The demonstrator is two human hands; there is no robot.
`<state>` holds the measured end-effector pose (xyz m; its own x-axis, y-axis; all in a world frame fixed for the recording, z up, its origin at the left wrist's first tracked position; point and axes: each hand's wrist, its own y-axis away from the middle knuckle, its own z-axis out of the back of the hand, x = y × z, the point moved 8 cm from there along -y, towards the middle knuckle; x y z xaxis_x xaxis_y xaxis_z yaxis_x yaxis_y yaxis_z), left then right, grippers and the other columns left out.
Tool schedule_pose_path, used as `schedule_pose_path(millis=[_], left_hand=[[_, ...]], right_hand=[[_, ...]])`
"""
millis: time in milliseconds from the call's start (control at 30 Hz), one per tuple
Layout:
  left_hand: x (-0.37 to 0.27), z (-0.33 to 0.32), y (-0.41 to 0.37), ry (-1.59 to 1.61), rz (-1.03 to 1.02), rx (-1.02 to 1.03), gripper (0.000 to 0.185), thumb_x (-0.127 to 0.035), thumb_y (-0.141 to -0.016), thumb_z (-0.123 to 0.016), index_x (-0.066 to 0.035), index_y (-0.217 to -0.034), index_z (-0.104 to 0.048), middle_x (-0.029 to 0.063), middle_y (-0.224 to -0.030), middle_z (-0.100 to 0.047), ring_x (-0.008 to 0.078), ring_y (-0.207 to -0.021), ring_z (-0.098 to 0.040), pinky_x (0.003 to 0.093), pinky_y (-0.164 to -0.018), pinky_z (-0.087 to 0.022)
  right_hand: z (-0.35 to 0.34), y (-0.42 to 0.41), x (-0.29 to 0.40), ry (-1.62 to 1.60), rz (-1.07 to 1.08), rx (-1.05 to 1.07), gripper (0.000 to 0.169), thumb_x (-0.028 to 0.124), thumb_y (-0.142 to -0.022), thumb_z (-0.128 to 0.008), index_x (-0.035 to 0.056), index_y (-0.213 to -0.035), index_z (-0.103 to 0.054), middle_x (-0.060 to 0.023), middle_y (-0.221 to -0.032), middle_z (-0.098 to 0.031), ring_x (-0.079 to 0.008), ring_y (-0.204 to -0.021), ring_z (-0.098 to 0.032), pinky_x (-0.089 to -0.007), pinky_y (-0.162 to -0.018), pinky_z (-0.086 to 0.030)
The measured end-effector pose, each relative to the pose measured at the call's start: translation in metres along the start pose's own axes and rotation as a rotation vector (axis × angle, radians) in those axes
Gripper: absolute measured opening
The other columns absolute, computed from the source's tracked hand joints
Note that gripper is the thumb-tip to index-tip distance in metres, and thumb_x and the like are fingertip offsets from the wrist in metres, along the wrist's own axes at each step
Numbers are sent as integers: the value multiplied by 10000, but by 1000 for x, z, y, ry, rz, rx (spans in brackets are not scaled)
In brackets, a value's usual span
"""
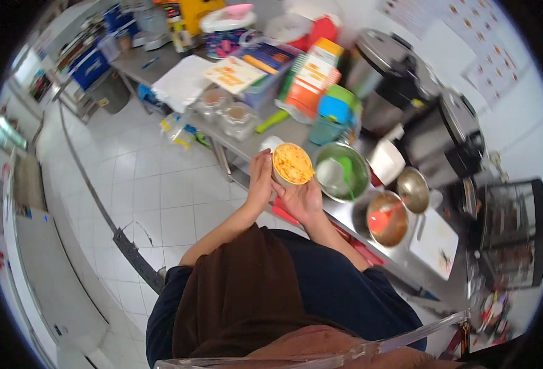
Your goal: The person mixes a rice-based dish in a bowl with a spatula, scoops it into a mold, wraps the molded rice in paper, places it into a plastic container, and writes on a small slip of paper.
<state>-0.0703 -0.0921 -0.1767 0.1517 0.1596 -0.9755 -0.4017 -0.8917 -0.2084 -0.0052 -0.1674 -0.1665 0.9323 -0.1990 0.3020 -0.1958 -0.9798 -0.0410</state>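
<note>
Both of my hands hold a round tub (293, 163) filled with a yellow-orange food. My left hand (261, 177) is on the tub's left side, and my right hand (301, 200) cups it from below and on the right. Just right of the tub, a metal bowl (323, 184) has a green utensil (346, 170) in it. Farther right stands a metal pot (405, 235) with brown-red residue and a red utensil (380, 221) inside. Part of a white round item (271, 143) shows behind my left fingertips.
A steel worktable (345, 213) runs along the right. On it are a white cutting board (434, 242), a small metal bowl (412, 189), a white scoop (387, 161), large lidded steel appliances (430, 131), clear domed containers (237, 121) and a plastic bin (271, 87). A glass-sided cabinet (511, 230) stands at far right.
</note>
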Motion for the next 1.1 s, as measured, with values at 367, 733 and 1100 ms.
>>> schedule_pose_path(millis=[367,733,1100], left_hand=[[65,285,-47,117,309,-432,267,-299,-874,-448,-90,-1024,-518,32,-1113,-490,160,-1081,-396,331,-925,-285],[135,479,-202,-204,399,-463,189,-146,-816,-542,-16,-952,-528,62,-951,-538,154,-926,-475,280,-833,-363],[190,580,-335,-261,502,-371,208,-161,-834,-509,-32,-996,-521,57,-1042,-542,162,-979,-470,298,-833,-368]], right_hand=[[-4,-193,-200,-326,-462,-116,507,352,-891,-252,45,-1289,-322,-209,-1304,-342,-435,-1173,-338,-497,-937,-361],[23,-494,-202,14,-86,-191,442,329,-888,-284,62,-1225,-384,-140,-1255,-408,-315,-1155,-393,-473,-912,-363],[31,-610,-210,2549,441,-147,382,187,-684,-610,167,-1063,-561,-155,-1170,-395,-335,-1070,-385,-449,-848,-366]])
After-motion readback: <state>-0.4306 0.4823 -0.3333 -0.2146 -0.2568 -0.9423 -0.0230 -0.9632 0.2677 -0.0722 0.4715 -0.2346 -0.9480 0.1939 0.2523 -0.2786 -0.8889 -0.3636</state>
